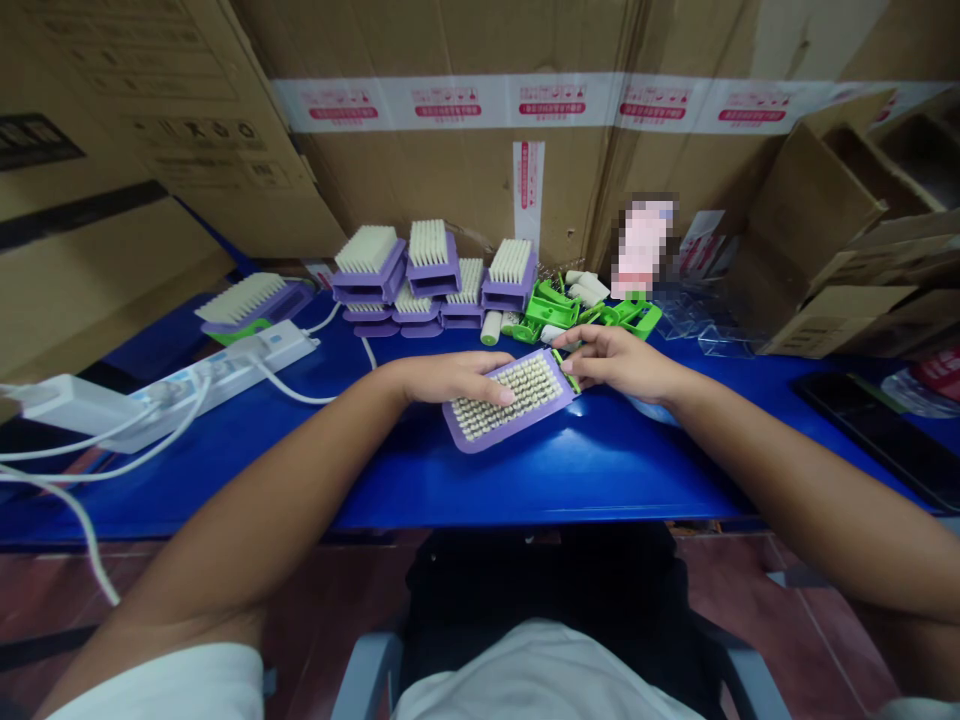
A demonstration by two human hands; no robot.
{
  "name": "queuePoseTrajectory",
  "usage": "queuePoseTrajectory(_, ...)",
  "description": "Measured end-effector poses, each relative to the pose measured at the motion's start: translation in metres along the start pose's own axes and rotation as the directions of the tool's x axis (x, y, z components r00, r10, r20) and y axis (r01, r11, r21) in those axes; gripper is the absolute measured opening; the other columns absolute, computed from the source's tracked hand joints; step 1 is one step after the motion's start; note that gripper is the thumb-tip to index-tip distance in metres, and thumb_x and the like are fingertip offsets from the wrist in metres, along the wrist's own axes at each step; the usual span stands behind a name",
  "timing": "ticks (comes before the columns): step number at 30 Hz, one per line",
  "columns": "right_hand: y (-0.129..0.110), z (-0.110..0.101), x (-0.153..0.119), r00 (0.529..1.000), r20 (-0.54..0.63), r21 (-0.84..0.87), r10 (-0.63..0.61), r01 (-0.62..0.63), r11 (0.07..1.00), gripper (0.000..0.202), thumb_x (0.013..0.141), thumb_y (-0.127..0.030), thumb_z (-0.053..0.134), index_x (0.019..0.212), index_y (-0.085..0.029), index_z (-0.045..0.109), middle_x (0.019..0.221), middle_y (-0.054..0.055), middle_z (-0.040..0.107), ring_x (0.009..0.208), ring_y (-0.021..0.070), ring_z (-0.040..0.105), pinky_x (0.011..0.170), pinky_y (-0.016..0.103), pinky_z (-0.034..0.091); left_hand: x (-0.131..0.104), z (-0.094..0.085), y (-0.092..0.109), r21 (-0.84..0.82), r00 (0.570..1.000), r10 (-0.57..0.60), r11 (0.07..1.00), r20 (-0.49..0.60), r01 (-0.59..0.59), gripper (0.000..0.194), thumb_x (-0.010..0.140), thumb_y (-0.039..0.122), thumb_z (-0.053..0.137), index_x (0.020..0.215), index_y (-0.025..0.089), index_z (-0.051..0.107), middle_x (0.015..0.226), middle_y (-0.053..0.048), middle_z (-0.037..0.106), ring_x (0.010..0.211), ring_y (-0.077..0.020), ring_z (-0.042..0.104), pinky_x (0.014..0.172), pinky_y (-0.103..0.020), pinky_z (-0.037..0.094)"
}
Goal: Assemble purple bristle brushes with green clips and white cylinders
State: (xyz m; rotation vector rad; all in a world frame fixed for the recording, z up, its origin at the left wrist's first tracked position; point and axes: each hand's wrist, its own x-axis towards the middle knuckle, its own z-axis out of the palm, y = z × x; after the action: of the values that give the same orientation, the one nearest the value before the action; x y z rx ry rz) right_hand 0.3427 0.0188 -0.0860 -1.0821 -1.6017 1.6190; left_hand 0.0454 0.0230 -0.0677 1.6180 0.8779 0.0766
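Note:
My left hand (pixel 465 380) grips a purple brush head (pixel 487 438) with rows of pale bristle tufts facing up, its thumb lying across the bristles. The brush is tilted above the blue table. At the brush's right end, my right hand (pixel 611 362) is closed with its fingertips on a green plastic piece (pixel 571 376), partly hidden by the fingers. Just beyond the hands lie bright green plastic clips (pixel 551 310) and a pale roller (pixel 491 328). Several more purple brush heads (pixel 367 262) are stacked at the back, bristles up.
A white power strip (pixel 202 385) with plugged cables lies at the left, near a lone purple brush (pixel 251 300) with a green part. Cardboard boxes (pixel 450 170) wall off the back. A dark phone (pixel 877 435) and clear plastic pieces (pixel 694 315) are on the right.

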Motion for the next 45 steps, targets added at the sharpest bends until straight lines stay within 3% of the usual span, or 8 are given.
queuePoseTrajectory(34, -0.0026, 0.0038, -0.0014, 1.0, -0.017, -0.014, 0.024, -0.024, 1.0, 0.036, 0.084, -0.015, 0.09, 0.115, -0.019, 0.072, 0.076, -0.001, 0.08, 0.063, 0.0137, 0.073, 0.067, 0.027, 0.064, 0.0002, -0.0003, 0.0014, 0.038, 1.0, -0.01, 0.999, -0.012, 0.01, 0.09, 0.074, 0.072, 0.09, 0.144, 0.022, 0.06, 0.131, -0.01, 0.077, 0.11, -0.0297, 0.077, 0.084, -0.035, 0.062)
queuePoseTrajectory(45, -0.0043, 0.0066, -0.0012, 0.999, -0.021, 0.006, 0.028, -0.028, 1.0, 0.03, 0.086, -0.01, 0.086, 0.112, -0.018, 0.072, 0.073, -0.002, 0.08, 0.06, 0.0118, 0.072, 0.063, 0.023, 0.061, -0.001, -0.0011, 0.002, 0.079, 1.0, -0.003, 0.997, -0.021, 0.005, 0.093, 0.073, 0.074, 0.089, 0.144, 0.022, 0.061, 0.137, -0.011, 0.076, 0.121, -0.0329, 0.076, 0.093, -0.038, 0.064)
